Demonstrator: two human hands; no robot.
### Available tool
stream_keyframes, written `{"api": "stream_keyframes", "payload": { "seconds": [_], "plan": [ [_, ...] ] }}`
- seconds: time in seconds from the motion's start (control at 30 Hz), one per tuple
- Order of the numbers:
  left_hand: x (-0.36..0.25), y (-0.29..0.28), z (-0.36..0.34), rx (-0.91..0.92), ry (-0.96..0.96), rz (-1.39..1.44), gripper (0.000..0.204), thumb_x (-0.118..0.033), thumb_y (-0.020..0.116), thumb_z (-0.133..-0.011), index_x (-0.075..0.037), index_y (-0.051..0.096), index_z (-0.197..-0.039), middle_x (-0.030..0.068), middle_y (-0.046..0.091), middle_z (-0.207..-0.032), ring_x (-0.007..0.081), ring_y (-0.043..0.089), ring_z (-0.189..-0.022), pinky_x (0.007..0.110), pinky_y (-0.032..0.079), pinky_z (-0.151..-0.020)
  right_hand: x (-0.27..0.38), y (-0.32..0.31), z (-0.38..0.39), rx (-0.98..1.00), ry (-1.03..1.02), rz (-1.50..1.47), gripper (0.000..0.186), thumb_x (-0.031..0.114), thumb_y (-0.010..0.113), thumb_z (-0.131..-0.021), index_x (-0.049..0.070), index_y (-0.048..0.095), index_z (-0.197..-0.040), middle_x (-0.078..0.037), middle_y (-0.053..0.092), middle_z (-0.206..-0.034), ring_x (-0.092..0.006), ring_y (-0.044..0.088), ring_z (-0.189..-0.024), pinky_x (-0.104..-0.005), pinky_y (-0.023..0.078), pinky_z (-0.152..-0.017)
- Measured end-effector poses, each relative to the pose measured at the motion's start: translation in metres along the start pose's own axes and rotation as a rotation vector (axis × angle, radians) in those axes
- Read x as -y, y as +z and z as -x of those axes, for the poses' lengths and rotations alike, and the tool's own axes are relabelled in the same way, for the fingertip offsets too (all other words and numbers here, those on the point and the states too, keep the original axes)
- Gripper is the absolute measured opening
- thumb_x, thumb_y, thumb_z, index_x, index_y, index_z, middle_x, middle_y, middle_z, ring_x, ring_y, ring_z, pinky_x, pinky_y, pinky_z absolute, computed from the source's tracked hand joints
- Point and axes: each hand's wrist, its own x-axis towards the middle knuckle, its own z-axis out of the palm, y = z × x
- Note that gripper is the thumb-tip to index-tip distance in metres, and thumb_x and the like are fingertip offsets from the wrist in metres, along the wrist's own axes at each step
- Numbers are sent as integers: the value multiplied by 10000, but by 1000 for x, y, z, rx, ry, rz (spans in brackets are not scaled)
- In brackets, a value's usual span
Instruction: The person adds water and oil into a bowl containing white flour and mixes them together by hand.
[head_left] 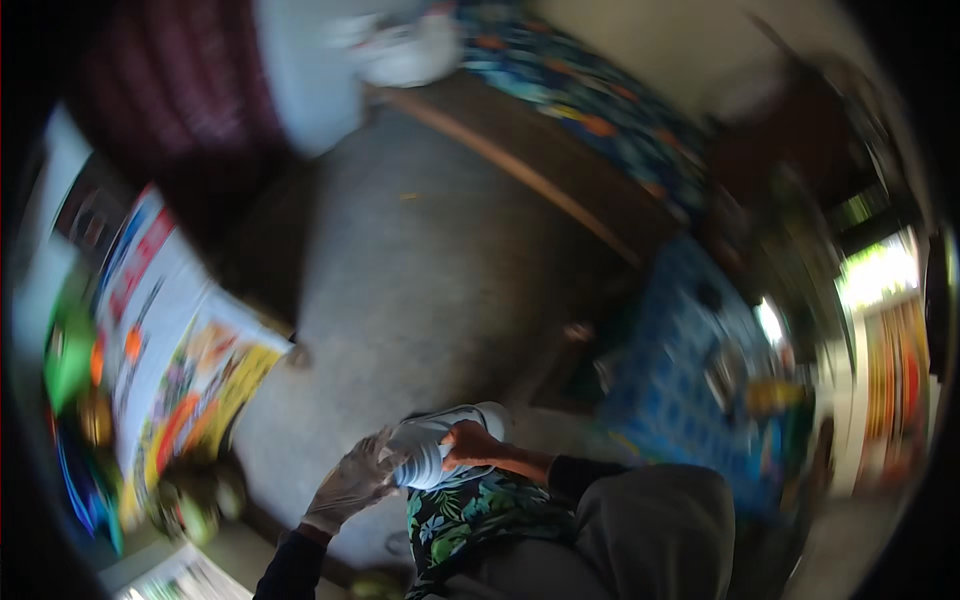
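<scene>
In front of my body is a pale grey-white shoe (425,440) with banded stripes and a light rim. My left hand (358,482), which looks covered by a greyish glove, reaches its left side, the fingers curled against it. My right hand (468,444) is bare and closed on the shoe's right side. Just below hangs a dark cloth with green leaves and blue flowers (470,520), close to my grey-clad leg. Blur hides the finer details of the fingers and the shoe.
To the right stands a blue latticed plastic crate (670,350) with items around it. A wooden bed frame (520,165) with patterned bedding (590,100) crosses the back. On the left are a table with a colourful printed cover (190,340) and a maroon curtain (185,80). Grey floor (400,270) lies between.
</scene>
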Motion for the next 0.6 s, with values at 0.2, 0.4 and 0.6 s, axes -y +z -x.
{"api": "stream_keyframes", "payload": {
  "seconds": [0.2, 0.4, 0.6],
  "plan": [
    [-124, -37, -108, 186, 612, -125, 739, -230, 849, -693, -126, 504, -1339, 174, 568, -1225, 356, 598, -1073, 419, 535, -848, -51, 0, 173, -493, 15, -365, 440, 236, 800, -507, -1, 755, -875, -213, 675, -711, -359, 665, -684, -417, 512, -691],
    [-241, 4, -202, 437, 443, 44, 600, -414, 824, -731, -21, 617, -1133, 198, 666, -997, 368, 660, -883, 398, 537, -764, -88, 15, 320, -860, 142, -661, 383, 243, 805, -536, 0, 749, -827, -183, 680, -679, -300, 655, -636, -412, 505, -645],
    [-435, 25, -269, 387, 1132, -61, 611, -275, 772, -818, -65, 522, -1334, 266, 571, -1266, 392, 614, -1101, 409, 521, -854, -156, 34, 444, -1223, 135, -1077, 245, 124, 855, -654, -3, 748, -834, -52, 677, -656, -65, 565, -602, -268, 415, -544]
  ]
}}
